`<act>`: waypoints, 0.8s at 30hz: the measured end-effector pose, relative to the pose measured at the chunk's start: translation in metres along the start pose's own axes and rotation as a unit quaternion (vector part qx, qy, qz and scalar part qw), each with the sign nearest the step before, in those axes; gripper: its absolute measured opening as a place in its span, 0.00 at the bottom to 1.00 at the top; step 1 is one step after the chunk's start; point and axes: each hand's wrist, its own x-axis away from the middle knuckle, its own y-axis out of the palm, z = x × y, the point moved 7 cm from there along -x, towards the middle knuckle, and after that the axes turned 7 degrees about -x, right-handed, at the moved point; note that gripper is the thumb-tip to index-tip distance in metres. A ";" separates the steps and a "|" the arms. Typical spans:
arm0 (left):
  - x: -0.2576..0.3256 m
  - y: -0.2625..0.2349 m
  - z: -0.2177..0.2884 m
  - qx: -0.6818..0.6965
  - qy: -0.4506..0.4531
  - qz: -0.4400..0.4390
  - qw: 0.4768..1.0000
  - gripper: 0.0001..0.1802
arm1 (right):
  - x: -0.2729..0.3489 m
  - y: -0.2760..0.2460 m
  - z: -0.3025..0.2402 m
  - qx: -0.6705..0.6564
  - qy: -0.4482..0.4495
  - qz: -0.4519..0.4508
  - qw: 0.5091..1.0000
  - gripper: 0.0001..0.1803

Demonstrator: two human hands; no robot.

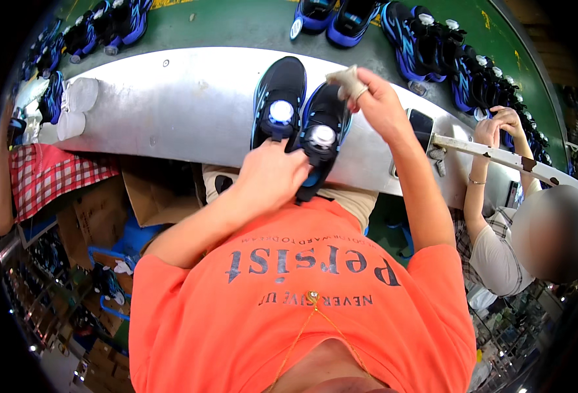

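Note:
A pair of black and blue sneakers lies side by side on the metal bench, toes pointing away from me. The left sneaker (284,77) and the right sneaker (328,108) each carry a round, shiny white disc on the tongue. My left hand (274,175) is closed around the heel ends, its fingers at the openings of both sneakers; the fingertips are partly hidden. Pinched in my right hand (382,105) is a crumpled beige cloth (348,80), raised just beside the right sneaker's toe.
Beyond the metal bench (178,85) runs a green surface (204,26) with rows of similar sneakers (410,39). White rounded pieces (79,98) sit at the bench's left end. A phone (421,121) and a painted metal bar (492,154) are at right, near a co-worker's hands (502,124).

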 end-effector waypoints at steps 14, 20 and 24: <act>-0.180 -0.159 -0.089 -0.124 0.036 0.263 0.956 0.16 | -0.059 -0.068 -0.022 0.267 -0.039 0.140 0.953 0.32; -0.216 -0.069 -0.084 0.017 0.032 0.227 0.973 0.15 | -0.100 -0.055 -0.008 0.262 -0.076 0.135 0.953 0.19; -0.137 -0.078 -0.046 0.050 0.068 0.070 0.994 0.09 | -0.024 -0.026 -0.025 0.214 -0.083 0.022 0.973 0.12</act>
